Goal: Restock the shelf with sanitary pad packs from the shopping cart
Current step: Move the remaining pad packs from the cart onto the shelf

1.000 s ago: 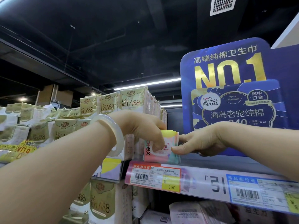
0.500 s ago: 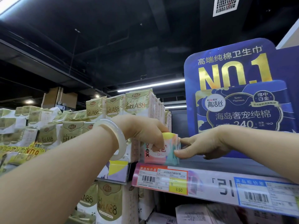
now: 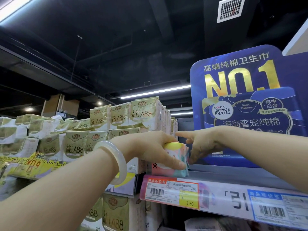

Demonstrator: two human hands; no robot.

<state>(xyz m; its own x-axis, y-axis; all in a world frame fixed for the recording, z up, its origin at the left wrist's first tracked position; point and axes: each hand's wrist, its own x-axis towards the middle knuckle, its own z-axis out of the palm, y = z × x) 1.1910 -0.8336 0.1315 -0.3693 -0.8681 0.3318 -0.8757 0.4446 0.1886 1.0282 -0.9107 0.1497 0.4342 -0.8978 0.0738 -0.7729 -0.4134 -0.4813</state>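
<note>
Blue sign [image 3: 246, 105] beside stacked gold packs [image 3: 116, 117].

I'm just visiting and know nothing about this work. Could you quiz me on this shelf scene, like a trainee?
1. True or false: the left hand grips the pink pad pack standing on the shelf edge.
2. Which wrist wears the pale bangle: A left, B right?
3. Fill in: the yellow price tag reads ____.

Key: 1 true; 2 A; 3 3.50. The right hand touches the pack's far side.
</note>
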